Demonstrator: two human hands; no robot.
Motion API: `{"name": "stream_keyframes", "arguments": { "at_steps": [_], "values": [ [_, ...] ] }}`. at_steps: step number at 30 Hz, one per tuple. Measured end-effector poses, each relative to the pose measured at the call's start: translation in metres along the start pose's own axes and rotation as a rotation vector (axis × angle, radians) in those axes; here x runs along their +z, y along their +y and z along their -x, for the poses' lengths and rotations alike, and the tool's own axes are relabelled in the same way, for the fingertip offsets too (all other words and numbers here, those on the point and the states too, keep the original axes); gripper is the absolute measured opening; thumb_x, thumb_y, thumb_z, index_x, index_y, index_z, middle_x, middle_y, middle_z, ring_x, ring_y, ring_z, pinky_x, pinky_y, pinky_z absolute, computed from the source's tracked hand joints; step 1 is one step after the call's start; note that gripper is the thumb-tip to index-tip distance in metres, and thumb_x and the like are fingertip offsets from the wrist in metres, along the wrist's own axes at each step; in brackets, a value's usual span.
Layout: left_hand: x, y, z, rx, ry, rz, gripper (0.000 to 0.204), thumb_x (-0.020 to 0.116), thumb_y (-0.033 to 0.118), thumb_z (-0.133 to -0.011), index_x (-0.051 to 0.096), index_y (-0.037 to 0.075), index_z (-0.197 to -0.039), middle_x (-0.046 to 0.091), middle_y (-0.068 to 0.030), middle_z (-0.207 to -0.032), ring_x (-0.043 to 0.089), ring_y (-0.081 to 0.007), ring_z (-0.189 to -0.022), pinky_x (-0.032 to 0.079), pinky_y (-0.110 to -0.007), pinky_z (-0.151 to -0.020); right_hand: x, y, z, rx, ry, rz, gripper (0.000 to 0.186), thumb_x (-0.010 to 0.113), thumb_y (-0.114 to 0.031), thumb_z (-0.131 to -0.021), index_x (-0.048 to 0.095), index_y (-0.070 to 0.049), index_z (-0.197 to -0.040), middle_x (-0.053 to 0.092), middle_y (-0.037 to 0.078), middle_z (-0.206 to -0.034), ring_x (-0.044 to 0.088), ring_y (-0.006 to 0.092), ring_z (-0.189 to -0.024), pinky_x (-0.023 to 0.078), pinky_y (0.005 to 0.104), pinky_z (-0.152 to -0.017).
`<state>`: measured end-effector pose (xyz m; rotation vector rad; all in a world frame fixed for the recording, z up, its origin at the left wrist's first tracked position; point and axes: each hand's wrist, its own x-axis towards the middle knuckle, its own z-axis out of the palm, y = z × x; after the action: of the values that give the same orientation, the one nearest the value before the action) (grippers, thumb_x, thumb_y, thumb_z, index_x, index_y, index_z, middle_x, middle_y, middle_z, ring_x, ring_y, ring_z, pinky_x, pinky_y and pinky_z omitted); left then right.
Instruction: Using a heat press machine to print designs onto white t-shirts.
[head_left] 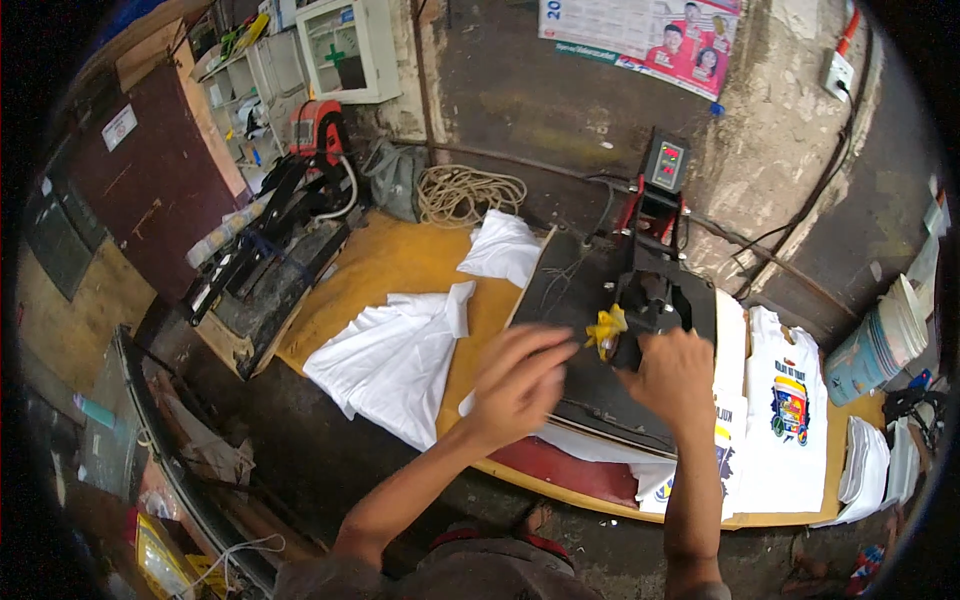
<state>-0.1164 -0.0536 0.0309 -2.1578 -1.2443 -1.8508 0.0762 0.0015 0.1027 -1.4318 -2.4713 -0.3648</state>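
My right hand [678, 375] is closed over the handle area of a heat press, fingers curled down on its black arm; the grip itself is partly hidden. The heat press [570, 290] has a wide black upper plate, which lies lowered over a white shirt [600, 448] whose edge sticks out at the front above a red surface [575, 468]. A crumpled yellow piece [606, 328] is fixed beside the press arm. Slightly blurred, my left hand [515, 385] hovers at the plate's left front edge, fingers stretched out and holding nothing.
To the left, a plain white shirt [400, 350] lies on the yellow tabletop [350, 270]. Right of the press is a printed white shirt [790, 400], near stacked buckets [880, 340]. A second press [275, 250] stands at far left; coiled rope [465, 195] lies behind.
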Motion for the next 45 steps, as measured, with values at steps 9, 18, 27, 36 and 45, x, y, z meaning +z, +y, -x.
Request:
{"name": "stream_keyframes", "arguments": {
  "at_steps": [9, 18, 27, 36, 45],
  "values": [
    [0.09, 0.015, -0.069, -0.079, -0.521, 0.159, 0.028, 0.052, 0.02, -0.088, 0.063, -0.001, -0.102, 0.063, -0.0186, -0.1, 0.059, -0.0332, -0.098, 0.046, -0.042, -0.086, 0.048, 0.004, 0.021, 0.064, 0.199, -0.186, 0.03, 0.071, -0.017, -0.068, 0.059, 0.0, -0.09, 0.06, 0.019, -0.083, 0.056, 0.0378, -0.075, 0.042, 0.0463, -0.064],
    [0.083, -0.004, -0.037, -0.043, -0.601, 0.167, 0.029, 0.051, 0.021, -0.088, 0.062, 0.003, -0.108, 0.065, -0.0177, -0.103, 0.061, -0.0338, -0.099, 0.045, -0.043, -0.09, 0.084, -0.013, 0.029, 0.098, 0.142, -0.077, 0.018, 0.062, -0.029, -0.075, 0.066, -0.011, -0.078, 0.064, 0.009, -0.07, 0.064, 0.0275, -0.064, 0.049, 0.0409, -0.054],
    [0.086, 0.002, -0.036, -0.028, -0.585, 0.147, 0.028, 0.051, 0.023, -0.085, 0.065, 0.006, -0.102, 0.067, -0.0133, -0.098, 0.064, -0.0321, -0.091, 0.049, -0.042, -0.079, 0.08, -0.021, 0.032, 0.253, 0.247, -0.11, 0.02, 0.068, -0.028, -0.068, 0.065, -0.01, -0.075, 0.065, 0.009, -0.071, 0.065, 0.0277, -0.068, 0.053, 0.0391, -0.063],
    [0.085, 0.0, -0.033, -0.034, -0.567, 0.061, 0.028, 0.053, 0.026, -0.085, 0.066, 0.007, -0.101, 0.067, -0.0106, -0.098, 0.065, -0.0311, -0.09, 0.051, -0.039, -0.078, 0.086, -0.026, 0.032, 0.229, 0.361, -0.176, 0.015, 0.062, -0.022, -0.072, 0.063, -0.008, -0.071, 0.063, 0.011, -0.067, 0.064, 0.0274, -0.064, 0.051, 0.0395, -0.063],
    [0.089, 0.005, -0.024, 0.018, -0.448, 0.0, 0.024, 0.054, 0.024, -0.083, 0.066, 0.008, -0.095, 0.066, -0.0089, -0.088, 0.064, -0.0301, -0.083, 0.051, -0.038, -0.073, 0.101, -0.018, 0.035, 0.049, 0.431, -0.049, 0.012, 0.061, -0.02, -0.073, 0.064, -0.009, -0.073, 0.063, 0.009, -0.068, 0.063, 0.0244, -0.063, 0.048, 0.0361, -0.06]
  ]
}}
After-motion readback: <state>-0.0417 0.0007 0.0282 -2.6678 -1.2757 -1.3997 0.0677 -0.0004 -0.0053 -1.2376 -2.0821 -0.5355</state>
